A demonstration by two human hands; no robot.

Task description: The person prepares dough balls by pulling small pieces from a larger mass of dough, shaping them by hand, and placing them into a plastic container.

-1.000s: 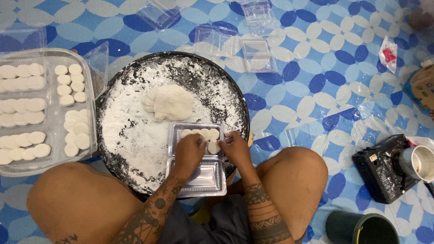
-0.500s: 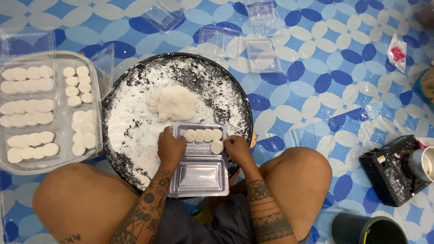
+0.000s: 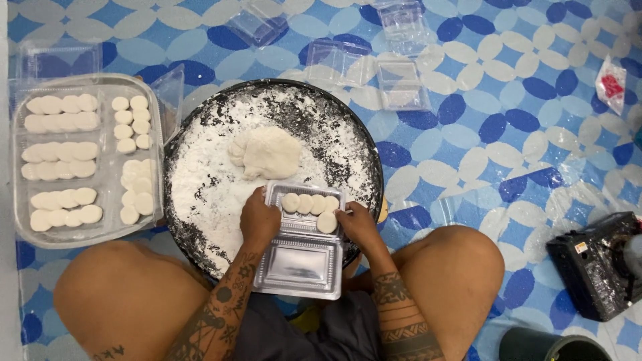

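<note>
While both hands' fingers clamp the clamshell box [image 3: 304, 244], dough lump [image 3: 267, 152] lies beyond

The floor is covered by a shiny plastic mat [image 3: 535, 113] with blue and white leaf shapes. At the far left edge runs a plain grey strip of floor [image 3: 4, 200]. The light is bright and even.

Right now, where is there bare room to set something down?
Bare mat lies right of the floured pan, between the empty clear boxes and the black device. Crowded: the left side, by the filled tray.
</note>
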